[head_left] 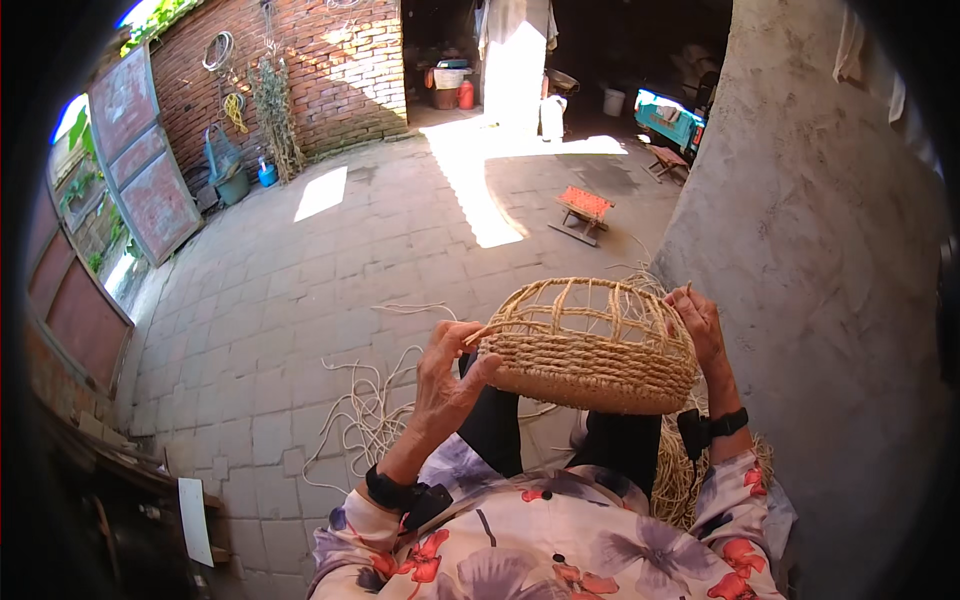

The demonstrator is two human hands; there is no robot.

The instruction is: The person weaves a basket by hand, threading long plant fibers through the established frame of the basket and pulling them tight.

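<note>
A woven straw-coloured basket (pixel 590 368) is held above my lap, tilted. Its lower wall is tight twisted cord, while the upper part is an open frame of spaced uprights and a rim. My left hand (pixel 448 376) is closed at the basket's left side, thumb against the wall, with a short cord end poking out by the fingers. On the opposite side, my right hand (pixel 700 322) is closed on the basket's right edge near the rim, fingertips pinched together. Whether it also grips a strand is too small to tell.
Loose pale cords (pixel 368 412) lie on the paving at my left. A larger bundle of cord (pixel 676 478) sits beside my right leg, near a grey wall (pixel 820 270). A folding stool (pixel 583 212) with a red seat stands ahead.
</note>
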